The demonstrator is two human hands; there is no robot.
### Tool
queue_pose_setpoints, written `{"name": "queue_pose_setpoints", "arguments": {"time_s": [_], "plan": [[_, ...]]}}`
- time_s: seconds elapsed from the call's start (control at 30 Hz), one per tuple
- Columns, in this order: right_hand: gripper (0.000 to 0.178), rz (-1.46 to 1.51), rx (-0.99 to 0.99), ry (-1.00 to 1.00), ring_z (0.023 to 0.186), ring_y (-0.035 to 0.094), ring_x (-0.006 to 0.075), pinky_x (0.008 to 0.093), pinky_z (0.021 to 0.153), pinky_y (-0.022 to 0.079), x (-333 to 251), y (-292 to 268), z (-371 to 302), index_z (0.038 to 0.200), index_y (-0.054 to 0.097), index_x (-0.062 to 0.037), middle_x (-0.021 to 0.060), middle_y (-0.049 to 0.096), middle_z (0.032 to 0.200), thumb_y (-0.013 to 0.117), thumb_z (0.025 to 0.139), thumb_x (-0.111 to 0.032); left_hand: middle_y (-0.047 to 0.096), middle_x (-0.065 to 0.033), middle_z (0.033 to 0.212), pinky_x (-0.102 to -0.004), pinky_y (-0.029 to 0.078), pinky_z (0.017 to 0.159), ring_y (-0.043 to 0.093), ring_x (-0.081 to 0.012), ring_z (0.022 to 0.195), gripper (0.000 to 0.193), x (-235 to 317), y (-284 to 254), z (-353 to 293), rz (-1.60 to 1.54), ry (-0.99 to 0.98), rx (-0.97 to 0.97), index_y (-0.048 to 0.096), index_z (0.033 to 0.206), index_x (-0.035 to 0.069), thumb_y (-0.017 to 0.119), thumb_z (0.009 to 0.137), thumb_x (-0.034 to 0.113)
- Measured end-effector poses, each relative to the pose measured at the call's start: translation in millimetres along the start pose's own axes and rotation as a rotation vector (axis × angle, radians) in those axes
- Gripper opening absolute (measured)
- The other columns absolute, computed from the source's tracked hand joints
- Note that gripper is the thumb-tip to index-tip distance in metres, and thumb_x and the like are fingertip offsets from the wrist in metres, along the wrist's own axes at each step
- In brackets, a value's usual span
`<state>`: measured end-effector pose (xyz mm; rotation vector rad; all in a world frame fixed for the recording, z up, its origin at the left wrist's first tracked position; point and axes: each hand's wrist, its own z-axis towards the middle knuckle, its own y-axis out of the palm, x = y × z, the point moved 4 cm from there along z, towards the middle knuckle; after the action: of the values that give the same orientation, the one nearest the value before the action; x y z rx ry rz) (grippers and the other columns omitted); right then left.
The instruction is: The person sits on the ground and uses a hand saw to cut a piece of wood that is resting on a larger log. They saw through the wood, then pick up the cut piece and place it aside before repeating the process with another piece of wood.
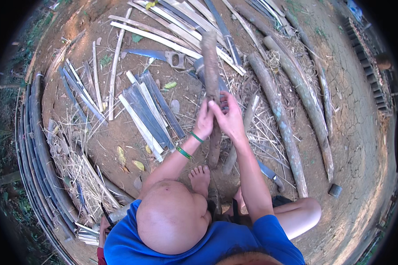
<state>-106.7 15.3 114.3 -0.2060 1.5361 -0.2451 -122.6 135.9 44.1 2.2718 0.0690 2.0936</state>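
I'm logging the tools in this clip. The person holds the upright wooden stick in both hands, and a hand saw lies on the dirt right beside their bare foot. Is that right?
Not quite. The head view shows the hand saw lying far from the bare foot, up beyond the split bamboo strips. The rest holds: left hand and right hand both hold the upright wooden stick.

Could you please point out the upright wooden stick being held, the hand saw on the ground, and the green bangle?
wooden stick (210, 57): head view, upper shaft above the hands.
hand saw (151, 54): head view, blade middle.
green bangle (183, 153): head view, band on left forearm.
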Motion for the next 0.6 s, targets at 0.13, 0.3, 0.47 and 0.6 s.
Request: {"name": "queue_pose_setpoints", "arguments": {"time_s": [0.13,0.3,0.47,0.6], "plan": [[0.054,0.089,-0.043,-0.013,0.078,0.062,0.0139,0.0288,0.068,0.052,9,-10,21,0.127,0.058,0.0018,0.0079,0.065,0.093,0.082,0.085,-0.023,0.048,-0.0151,0.144,-0.0356,0.033,0.116,0.047,-0.0235,0.135,0.057,31,7,-2,-0.232,0.089,-0.109,0.031,0.151,-0.003,0.046,0.099,0.014],[0.042,0.188,-0.142,-0.031,0.076,0.067,0.0132,0.0303,0.067,0.055,-1,-16,14,0.128,0.064,0.0034,0.0113,0.073,0.094,0.073,0.094,-0.019,0.049,-0.0174,0.141,-0.0355,0.036,0.114,0.049,-0.0276,0.132,0.069,51,13,-8,-0.180,0.099,-0.109,0.031,0.151,-0.003,0.050,0.086,0.012],[0.027,-0.139,0.076,-0.229,0.072,0.071,0.0397,0.0441,0.065,0.055,-38,-35,19,0.117,0.066,0.0076,0.0298,0.069,0.084,0.061,0.096,-0.009,0.058,-0.0198,0.128,-0.0386,0.044,0.101,0.057,-0.0265,0.115,0.057,56,24,8,0.038,0.208,-0.038,0.039,0.145,-0.002,0.051,0.091,0.014],[0.021,-0.245,0.083,-0.266,0.074,0.068,0.0463,0.0521,0.065,0.053,-43,-34,25,0.110,0.065,0.0056,0.0312,0.066,0.078,0.056,0.097,-0.007,0.061,-0.0185,0.123,-0.0373,0.046,0.099,0.059,-0.0260,0.111,0.051,59,22,14,0.073,0.218,0.008,0.041,0.143,-0.002,0.049,0.096,0.016]]}}
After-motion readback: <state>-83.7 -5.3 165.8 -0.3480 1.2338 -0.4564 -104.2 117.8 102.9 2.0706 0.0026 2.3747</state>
